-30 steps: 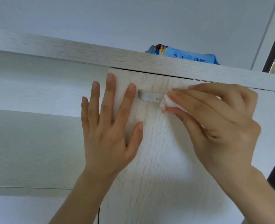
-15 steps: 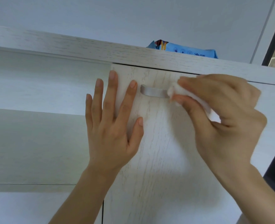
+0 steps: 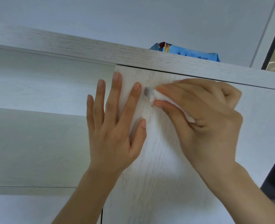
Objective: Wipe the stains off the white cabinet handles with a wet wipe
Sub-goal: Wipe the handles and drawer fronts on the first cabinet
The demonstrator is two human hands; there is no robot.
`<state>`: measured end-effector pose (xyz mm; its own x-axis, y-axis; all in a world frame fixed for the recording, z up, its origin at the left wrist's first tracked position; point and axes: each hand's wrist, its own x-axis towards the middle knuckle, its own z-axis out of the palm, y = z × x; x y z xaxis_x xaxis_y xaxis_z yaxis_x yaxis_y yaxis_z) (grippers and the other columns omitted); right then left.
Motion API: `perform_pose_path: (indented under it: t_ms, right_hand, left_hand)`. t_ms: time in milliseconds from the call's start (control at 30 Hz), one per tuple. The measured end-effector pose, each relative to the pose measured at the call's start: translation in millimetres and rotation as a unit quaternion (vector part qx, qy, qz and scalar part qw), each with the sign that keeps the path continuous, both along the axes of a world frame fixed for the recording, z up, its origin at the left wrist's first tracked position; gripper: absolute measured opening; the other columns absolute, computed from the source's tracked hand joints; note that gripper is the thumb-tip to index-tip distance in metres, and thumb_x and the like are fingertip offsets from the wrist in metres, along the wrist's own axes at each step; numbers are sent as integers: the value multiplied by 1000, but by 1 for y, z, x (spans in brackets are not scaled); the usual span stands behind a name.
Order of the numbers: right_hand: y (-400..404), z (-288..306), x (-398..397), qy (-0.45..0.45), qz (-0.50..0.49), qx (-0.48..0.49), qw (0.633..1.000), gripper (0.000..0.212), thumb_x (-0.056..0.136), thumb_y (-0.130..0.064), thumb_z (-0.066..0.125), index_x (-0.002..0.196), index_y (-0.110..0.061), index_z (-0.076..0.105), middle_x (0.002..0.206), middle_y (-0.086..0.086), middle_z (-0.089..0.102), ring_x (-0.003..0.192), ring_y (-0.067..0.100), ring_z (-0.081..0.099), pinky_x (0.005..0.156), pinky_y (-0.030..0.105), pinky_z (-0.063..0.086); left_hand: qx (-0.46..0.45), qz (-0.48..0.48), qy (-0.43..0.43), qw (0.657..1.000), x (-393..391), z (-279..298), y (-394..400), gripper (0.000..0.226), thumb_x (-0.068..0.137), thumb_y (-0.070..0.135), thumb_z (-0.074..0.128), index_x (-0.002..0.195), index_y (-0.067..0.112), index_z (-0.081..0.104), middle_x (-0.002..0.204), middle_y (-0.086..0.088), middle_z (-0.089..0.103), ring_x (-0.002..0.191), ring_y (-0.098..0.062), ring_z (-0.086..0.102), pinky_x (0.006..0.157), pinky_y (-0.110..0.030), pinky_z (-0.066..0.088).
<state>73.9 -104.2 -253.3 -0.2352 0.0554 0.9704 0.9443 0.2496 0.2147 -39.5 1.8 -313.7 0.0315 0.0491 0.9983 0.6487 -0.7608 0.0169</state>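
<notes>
I see only the left end of the handle [image 3: 148, 92]; my right hand [image 3: 203, 120] covers the rest. A blue wipe pack [image 3: 187, 53] is half hidden behind the cabinet top. The wet wipe [image 3: 159, 96] sits pinched in my right grip (fingers curled round it), pressed on the handle. My left hand [image 3: 115, 125] lies flat, fingers spread, on the cabinet door [image 3: 157, 183].

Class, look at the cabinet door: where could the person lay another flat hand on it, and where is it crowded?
Free: the door below both hands, down between the wrists. Crowded: the top strip, where the left hand lies flat beside the handle and the right hand pinches the wet wipe on it.
</notes>
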Motion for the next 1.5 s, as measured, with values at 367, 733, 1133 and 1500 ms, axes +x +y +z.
perform_pose_path:
  t_ms: [367,733,1133,1500]
  right_hand:
    - [-1,3,-6,16,33,-22,999,11,87,-17,69,98,-14,72,95,-9,66,90,10,59,86,24,44]
    - [-11,-5,-11,76,-27,9,997,14,86,-20,72,99,-16,70,96,-10,64,91,13,60,85,28,43]
    - [3,5,-41,124,-47,-1,991,12,81,-26,72,79,-17,65,80,-12,57,82,12,55,83,27,33]
    - [23,5,-59,178,-59,20,982,13,80,-26,71,77,-16,62,73,-14,53,77,8,48,88,36,32]
  left_hand:
    - [-9,6,4,1000,-1,0,-2,50,99,35,32,145,17,29,152,-8,14,142,-36,16,114,-57,18]
    - [-25,-24,-23,999,-1,0,-2,57,96,34,36,145,10,22,151,5,10,143,-31,15,115,-55,18]
    - [-26,-6,-21,999,-2,0,-2,57,97,38,34,145,10,25,151,-3,18,142,-31,17,114,-56,19]
    - [-11,-4,-37,999,-1,-1,1,54,100,42,22,145,13,27,151,2,22,142,-31,21,113,-56,20]
